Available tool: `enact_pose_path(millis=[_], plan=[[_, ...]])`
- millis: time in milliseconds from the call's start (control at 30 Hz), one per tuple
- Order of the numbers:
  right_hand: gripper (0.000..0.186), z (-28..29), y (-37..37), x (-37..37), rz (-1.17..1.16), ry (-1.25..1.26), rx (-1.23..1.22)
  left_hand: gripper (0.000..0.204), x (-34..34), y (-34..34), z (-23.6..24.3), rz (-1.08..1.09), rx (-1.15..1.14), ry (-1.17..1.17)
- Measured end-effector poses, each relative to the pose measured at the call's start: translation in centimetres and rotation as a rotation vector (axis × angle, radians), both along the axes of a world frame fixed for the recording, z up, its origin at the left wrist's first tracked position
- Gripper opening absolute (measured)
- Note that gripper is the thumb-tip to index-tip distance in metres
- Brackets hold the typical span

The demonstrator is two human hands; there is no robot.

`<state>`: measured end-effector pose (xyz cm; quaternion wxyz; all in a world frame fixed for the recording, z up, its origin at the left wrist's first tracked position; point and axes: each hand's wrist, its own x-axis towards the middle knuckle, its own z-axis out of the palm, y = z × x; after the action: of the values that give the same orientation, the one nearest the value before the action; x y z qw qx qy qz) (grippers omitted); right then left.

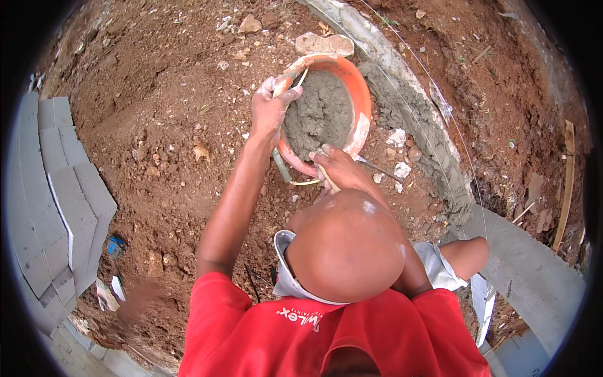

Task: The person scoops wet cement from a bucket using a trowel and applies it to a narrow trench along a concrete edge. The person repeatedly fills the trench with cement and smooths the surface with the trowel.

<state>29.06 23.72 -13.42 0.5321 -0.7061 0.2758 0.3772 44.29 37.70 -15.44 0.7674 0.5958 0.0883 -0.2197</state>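
Observation:
An orange bucket of wet grey mortar stands on the soil in front of me, its rim smeared with mortar. My left hand grips the rim on its left side, thumb over the edge. At the near rim, my right hand is closed around a pale wooden handle; whatever the handle belongs to is hidden. A thin bucket handle with a greenish tube grip hangs down the near left side. My raised knee covers part of the right forearm.
Fresh mortar lies along a curved concrete edge on the right, with strings stretched over it. A flat stone touches the bucket's far side. Grey blocks are stacked at left. A dark rod lies right of the bucket.

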Motion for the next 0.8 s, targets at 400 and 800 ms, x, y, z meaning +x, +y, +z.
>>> enact_pose_path(millis=[400,800], plan=[[0.058,2.8,-5.0,-4.0,-0.025,-0.183,0.129,0.024,0.8,1.9,0.0,0.000,0.008,0.036],[0.032,4.0,-21.3,-1.8,-0.456,-0.198,-0.086,0.020,3.4,7.4,-3.3,0.055,0.195,-0.023]])
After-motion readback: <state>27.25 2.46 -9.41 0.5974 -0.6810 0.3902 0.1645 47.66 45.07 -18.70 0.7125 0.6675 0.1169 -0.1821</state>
